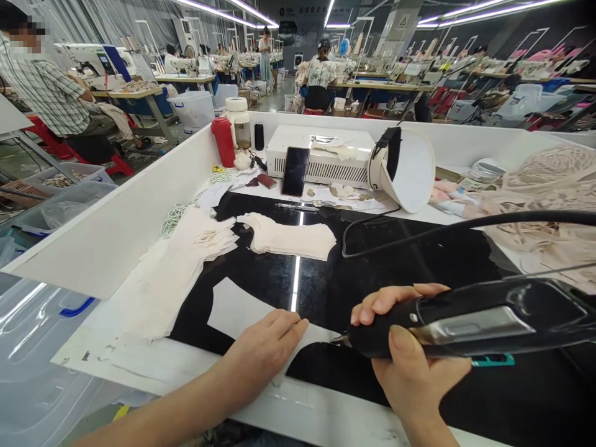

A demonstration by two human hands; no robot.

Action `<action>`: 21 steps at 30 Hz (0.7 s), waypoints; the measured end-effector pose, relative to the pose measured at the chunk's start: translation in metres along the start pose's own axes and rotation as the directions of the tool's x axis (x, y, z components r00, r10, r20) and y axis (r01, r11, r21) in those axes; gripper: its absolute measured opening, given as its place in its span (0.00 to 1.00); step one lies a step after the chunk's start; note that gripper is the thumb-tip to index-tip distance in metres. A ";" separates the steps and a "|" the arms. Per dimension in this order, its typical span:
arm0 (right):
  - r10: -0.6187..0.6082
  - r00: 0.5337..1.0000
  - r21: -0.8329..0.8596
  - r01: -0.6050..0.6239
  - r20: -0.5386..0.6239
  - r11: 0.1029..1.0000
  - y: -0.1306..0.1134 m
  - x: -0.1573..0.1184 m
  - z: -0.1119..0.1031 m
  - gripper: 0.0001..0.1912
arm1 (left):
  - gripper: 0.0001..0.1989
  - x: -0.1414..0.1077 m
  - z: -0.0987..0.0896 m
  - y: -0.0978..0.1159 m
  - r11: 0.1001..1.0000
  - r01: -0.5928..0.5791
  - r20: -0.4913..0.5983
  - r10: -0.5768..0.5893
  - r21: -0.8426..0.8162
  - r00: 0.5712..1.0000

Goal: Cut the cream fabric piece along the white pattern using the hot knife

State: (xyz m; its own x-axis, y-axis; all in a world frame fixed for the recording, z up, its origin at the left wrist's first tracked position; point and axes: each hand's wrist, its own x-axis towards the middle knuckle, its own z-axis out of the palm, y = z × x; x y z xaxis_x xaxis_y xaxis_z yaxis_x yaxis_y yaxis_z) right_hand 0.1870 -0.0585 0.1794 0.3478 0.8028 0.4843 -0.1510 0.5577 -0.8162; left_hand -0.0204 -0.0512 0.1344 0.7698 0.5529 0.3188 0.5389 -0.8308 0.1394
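My left hand (270, 341) lies on a white curved pattern piece (233, 310), its fingers stretched over the sheet and holding nothing. Wrapped around a black corded hand-held electric cutter (465, 316) is my right hand (414, 366). The cutter's narrow metal tip touches or hovers at the right end of the white piece; I cannot tell which. Both rest over a glossy black work surface (382, 285). Beyond my left hand lies a small stack of cream fabric pieces (293, 238). A larger cream stack (172, 267) lies to the left.
A black phone (295, 171) leans on a white vented box (321, 155). Beside it stand a white cone-shaped lamp (414, 171), a red bottle (223, 141) and a black thread spool (258, 136). Beige fabric (549, 198) is heaped at right. The cutter's cable (465, 230) crosses the surface.
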 end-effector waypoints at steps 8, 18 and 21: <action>-0.012 0.999 -0.022 0.011 -0.035 1.000 -0.003 -0.013 -0.001 0.18 | 0.19 0.003 -0.005 0.001 0.997 -0.031 0.051 0.028 0.077 0.998; -0.005 0.999 -0.058 0.002 -0.047 0.998 -0.008 -0.019 0.003 0.17 | 0.13 -0.001 0.011 0.015 0.975 0.017 -0.018 -0.014 0.221 1.000; 0.005 0.999 -0.060 -0.008 -0.043 0.998 -0.008 -0.022 0.002 0.16 | 0.27 -0.002 0.013 0.022 0.974 0.044 -0.012 -0.042 0.224 0.999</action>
State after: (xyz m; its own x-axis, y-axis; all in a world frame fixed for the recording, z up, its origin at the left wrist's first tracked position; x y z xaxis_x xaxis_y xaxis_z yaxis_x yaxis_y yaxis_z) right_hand 0.1783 -0.0805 0.1759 0.3861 0.7959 0.4663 -0.0982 0.5381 -0.8372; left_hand -0.0055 -0.0703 0.1245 0.7423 0.5863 0.3243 0.6347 -0.7704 -0.0600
